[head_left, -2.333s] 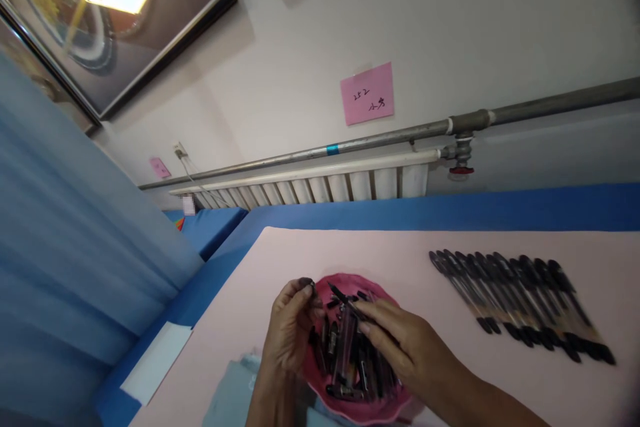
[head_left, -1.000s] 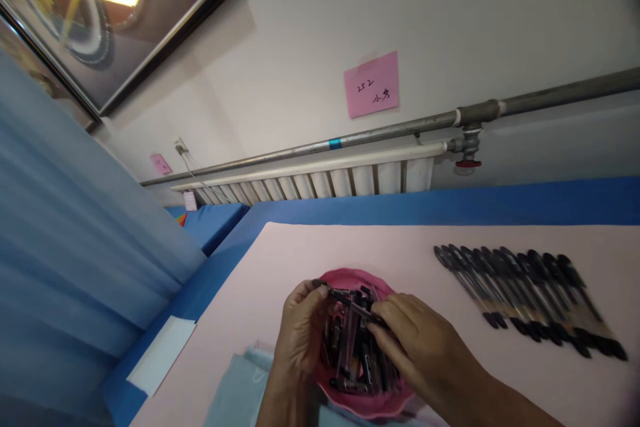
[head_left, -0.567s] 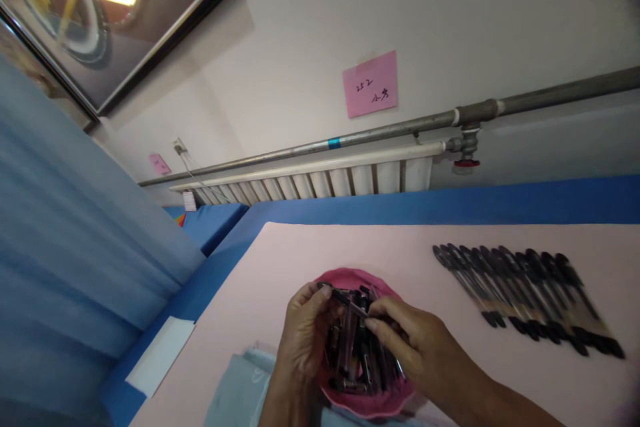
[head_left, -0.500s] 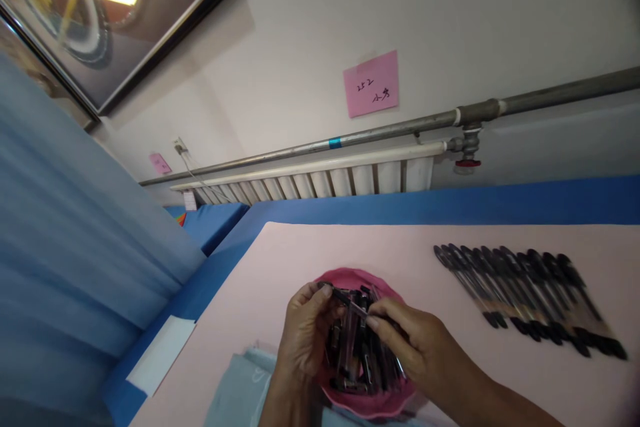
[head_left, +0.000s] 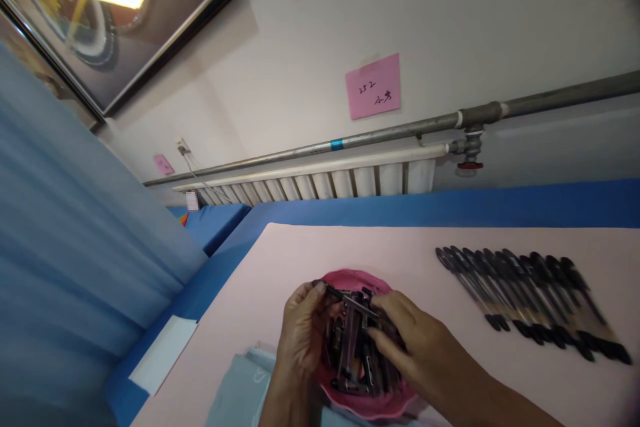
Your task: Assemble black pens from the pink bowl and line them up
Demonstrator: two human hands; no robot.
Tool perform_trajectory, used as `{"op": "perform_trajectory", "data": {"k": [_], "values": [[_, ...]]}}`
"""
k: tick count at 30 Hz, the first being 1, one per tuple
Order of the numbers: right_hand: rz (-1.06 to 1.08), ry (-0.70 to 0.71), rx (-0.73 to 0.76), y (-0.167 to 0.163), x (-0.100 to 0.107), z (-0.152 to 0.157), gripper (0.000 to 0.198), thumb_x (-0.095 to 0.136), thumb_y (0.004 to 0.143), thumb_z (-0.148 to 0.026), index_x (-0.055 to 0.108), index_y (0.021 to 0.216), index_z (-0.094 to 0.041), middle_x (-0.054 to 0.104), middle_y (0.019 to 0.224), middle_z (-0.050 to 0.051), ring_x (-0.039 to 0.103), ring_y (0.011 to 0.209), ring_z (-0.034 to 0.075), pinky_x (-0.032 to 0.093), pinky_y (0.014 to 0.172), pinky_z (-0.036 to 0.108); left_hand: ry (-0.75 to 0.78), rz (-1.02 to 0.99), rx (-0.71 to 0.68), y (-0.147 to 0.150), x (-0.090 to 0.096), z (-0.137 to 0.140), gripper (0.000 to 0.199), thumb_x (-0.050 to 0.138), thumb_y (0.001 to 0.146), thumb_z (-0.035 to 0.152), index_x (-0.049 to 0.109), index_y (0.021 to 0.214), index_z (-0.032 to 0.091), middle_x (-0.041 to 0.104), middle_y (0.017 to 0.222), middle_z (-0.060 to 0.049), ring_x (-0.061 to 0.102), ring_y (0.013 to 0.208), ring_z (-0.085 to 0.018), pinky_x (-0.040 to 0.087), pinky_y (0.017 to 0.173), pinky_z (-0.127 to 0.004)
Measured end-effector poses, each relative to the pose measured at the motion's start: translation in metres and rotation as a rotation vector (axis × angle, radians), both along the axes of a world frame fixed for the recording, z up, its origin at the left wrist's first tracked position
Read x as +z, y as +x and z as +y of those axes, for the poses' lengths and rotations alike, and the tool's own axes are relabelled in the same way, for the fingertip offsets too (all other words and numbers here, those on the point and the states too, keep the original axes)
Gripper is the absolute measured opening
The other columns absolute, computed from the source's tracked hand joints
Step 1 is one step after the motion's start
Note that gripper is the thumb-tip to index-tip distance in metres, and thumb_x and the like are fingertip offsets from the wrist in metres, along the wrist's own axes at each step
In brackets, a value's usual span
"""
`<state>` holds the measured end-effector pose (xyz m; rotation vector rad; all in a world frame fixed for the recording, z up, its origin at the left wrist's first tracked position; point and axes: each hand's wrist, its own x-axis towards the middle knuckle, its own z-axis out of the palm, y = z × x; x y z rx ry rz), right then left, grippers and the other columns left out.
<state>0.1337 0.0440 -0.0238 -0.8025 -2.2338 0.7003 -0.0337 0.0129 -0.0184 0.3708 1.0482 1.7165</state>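
Above a pink scalloped basket (head_left: 350,407), my left hand (head_left: 305,327) pinches the black end of a slim pen (head_left: 357,307). The pen slants down to the right, its clear barrel pointing toward my right hand (head_left: 407,337). My right hand's thumb and index finger are parted around the barrel's far end; whether a fingertip touches it is hard to see. Loose pen parts (head_left: 353,347), clear barrels and black pieces, fill the basket beneath both hands.
Several black-capped pens (head_left: 530,293) lie in a slanting row on the pink table sheet (head_left: 300,247) at the right. A light blue cloth (head_left: 240,387) is left of the basket, a white paper (head_left: 163,353) farther left. A radiator (head_left: 340,183) and pipe run behind the table.
My right thumb and index finger have spread apart and shifted slightly right along the pen, showing more of its barrel. My left hand keeps its pinch. The view has tilted a little.
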Motion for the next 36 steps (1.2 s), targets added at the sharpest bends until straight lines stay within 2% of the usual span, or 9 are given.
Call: {"op": "perform_trajectory", "data": {"k": [3,8,10,13,18,22,27,30,36], "values": [[-0.034,-0.02,0.015,0.001,0.0,0.001,0.014,0.036,0.088,-0.023,0.05,0.085,-0.022,0.058,0.079,0.003,0.059,0.072,0.018,0.048,0.065,0.035,0.005,-0.007,-0.001,-0.001,0.0,0.0,0.024,0.077,0.054,0.022,0.059,0.066,0.012,0.064,0.062,0.0,0.061,0.059,-0.011,0.05,0.059,-0.022],[-0.038,0.002,0.023,0.0,0.0,0.003,0.014,0.04,0.087,-0.022,0.049,0.097,-0.021,0.059,0.091,0.005,0.059,0.082,0.02,0.048,0.071,0.037,0.002,-0.02,0.014,-0.003,0.0,0.001,0.023,0.077,0.054,0.02,0.06,0.067,0.012,0.064,0.062,-0.001,0.061,0.06,-0.012,0.049,0.058,-0.022],[-0.042,0.011,0.021,-0.001,-0.001,0.003,0.012,0.039,0.086,-0.021,0.049,0.092,-0.021,0.058,0.087,0.004,0.059,0.078,0.019,0.047,0.069,0.036,0.001,-0.016,0.01,-0.003,-0.001,0.001,0.022,0.076,0.055,0.021,0.06,0.067,0.012,0.064,0.062,-0.001,0.061,0.06,-0.011,0.049,0.058,-0.022],[-0.029,-0.048,0.005,-0.001,-0.001,0.004,0.016,0.034,0.089,-0.023,0.05,0.083,-0.021,0.058,0.077,0.002,0.059,0.069,0.016,0.048,0.063,0.032,-0.006,-0.013,0.008,-0.003,-0.001,0.001,0.022,0.076,0.055,0.021,0.06,0.067,0.012,0.064,0.062,-0.001,0.061,0.059,-0.011,0.049,0.058,-0.021],[-0.061,0.029,0.017,0.0,-0.001,0.005,0.012,0.042,0.085,-0.022,0.05,0.094,-0.021,0.06,0.089,0.005,0.059,0.081,0.02,0.048,0.069,0.035,-0.014,-0.008,0.015,-0.003,0.001,0.001,0.023,0.077,0.054,0.02,0.06,0.067,0.012,0.064,0.061,-0.001,0.061,0.059,-0.011,0.049,0.057,-0.021],[-0.078,0.058,0.005,0.002,-0.005,0.008,0.017,0.035,0.088,-0.023,0.052,0.088,-0.021,0.06,0.079,0.003,0.059,0.072,0.018,0.047,0.065,0.034,-0.014,0.0,0.003,-0.003,0.001,0.0,0.022,0.076,0.055,0.02,0.06,0.068,0.012,0.063,0.061,-0.001,0.061,0.058,-0.011,0.049,0.057,-0.021],[-0.112,0.063,0.01,0.001,-0.008,0.009,0.015,0.041,0.086,-0.024,0.051,0.097,-0.021,0.061,0.087,0.005,0.059,0.077,0.02,0.047,0.066,0.034,-0.01,0.014,-0.018,-0.001,0.0,0.0,0.019,0.074,0.059,0.02,0.058,0.067,0.012,0.063,0.06,0.0,0.06,0.057,-0.009,0.049,0.056,-0.019],[-0.116,-0.012,0.011,0.001,-0.007,0.009,0.016,0.037,0.088,-0.025,0.052,0.087,-0.021,0.06,0.078,0.003,0.058,0.07,0.019,0.045,0.062,0.032,-0.011,0.042,-0.036,-0.001,0.001,0.0,0.019,0.073,0.06,0.02,0.059,0.067,0.011,0.063,0.06,0.0,0.059,0.056,-0.008,0.049,0.056,-0.019],[-0.012,-0.297,0.026,-0.001,0.006,0.006,0.021,0.037,0.086,-0.031,0.051,0.073,-0.021,0.056,0.064,-0.001,0.052,0.058,0.015,0.04,0.055,0.027,0.008,0.099,-0.044,-0.003,0.004,-0.001,0.02,0.074,0.058,0.021,0.06,0.067,0.011,0.063,0.062,0.0,0.059,0.056,-0.008,0.049,0.056,-0.02]]}}
